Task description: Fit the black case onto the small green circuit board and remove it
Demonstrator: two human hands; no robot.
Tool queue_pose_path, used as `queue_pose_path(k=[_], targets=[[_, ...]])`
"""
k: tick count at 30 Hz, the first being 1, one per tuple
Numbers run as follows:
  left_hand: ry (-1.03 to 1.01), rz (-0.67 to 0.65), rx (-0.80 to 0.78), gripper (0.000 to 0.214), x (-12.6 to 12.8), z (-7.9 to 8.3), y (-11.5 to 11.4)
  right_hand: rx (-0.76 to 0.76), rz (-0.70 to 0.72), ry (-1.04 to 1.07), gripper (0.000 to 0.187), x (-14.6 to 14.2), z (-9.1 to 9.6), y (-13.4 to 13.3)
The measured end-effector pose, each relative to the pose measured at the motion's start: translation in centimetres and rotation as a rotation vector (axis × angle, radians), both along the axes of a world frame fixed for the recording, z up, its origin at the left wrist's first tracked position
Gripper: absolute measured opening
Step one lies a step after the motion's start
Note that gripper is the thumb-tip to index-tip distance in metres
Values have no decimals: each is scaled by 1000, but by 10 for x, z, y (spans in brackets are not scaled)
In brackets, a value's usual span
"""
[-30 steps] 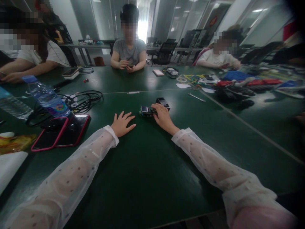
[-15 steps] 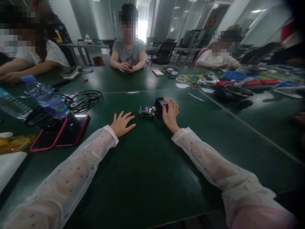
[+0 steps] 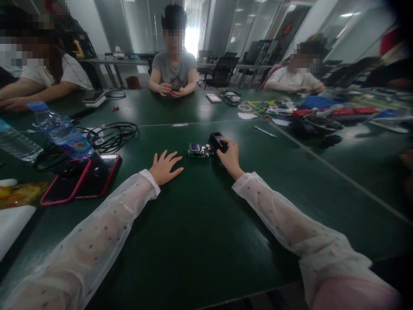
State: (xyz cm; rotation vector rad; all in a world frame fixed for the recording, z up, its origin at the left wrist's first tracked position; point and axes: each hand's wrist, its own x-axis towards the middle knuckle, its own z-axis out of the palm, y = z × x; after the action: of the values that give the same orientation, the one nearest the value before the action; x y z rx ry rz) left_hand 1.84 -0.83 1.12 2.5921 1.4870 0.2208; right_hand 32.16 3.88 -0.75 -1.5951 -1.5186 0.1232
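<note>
Head view shows a black box (image 3: 215, 138) at the middle of the dark green worktop (image 3: 206, 224), its right part covered by the right hand (image 3: 229, 157). That hand is clamped on the box, thumb on the near side and fingers over the top and right. Just left of the box, at its edge, lies a circuit board (image 3: 202, 151) with a small screen (image 3: 195, 147) on its left half; whether board and box are joined is too small to tell. Nearer the wearer and to the left, the left hand (image 3: 165, 168) rests palm down, fingers spread apart, holding nothing, near the board but not touching it.

Farther left, two flat dark slabs with pink-red edges, a front slab (image 3: 60, 189) and a rear slab (image 3: 97, 181), overlap slightly. Behind them a clear bottle (image 3: 64, 133) leans beside coiled black cables (image 3: 124, 132), with a second bottle (image 3: 17, 142) at the far left. A wrench (image 3: 265, 131) lies right of the box, and beyond it spreads a tangle of coloured wires (image 3: 261, 106). Across the worktop a person in grey (image 3: 174, 69) holds a small dark object in both hands; others in white sit to either side.
</note>
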Motion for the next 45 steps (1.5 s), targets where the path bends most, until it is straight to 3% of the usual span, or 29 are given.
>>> queue_pose_path(k=[7, 12, 18, 22, 31, 36, 45], targets=[[15, -1, 4, 63, 0, -1, 1, 104, 82, 324, 44, 3, -5, 8], [11, -7, 19, 63, 0, -2, 1, 116, 249, 530, 47, 3, 9, 10], [14, -1, 6, 64, 1, -1, 0, 17, 625, 447, 43, 0, 38, -1], [12, -9, 8, 64, 1, -1, 1, -76, 769, 389, 40, -3, 44, -9], [5, -15, 22, 64, 0, -2, 1, -188, 792, 409, 36, 14, 36, 0], [12, -5, 28, 63, 1, -2, 1, -285, 846, 294, 44, 12, 27, 0], [20, 3, -2, 65, 2, 3, 0, -128, 785, 61, 48, -1, 12, -6]])
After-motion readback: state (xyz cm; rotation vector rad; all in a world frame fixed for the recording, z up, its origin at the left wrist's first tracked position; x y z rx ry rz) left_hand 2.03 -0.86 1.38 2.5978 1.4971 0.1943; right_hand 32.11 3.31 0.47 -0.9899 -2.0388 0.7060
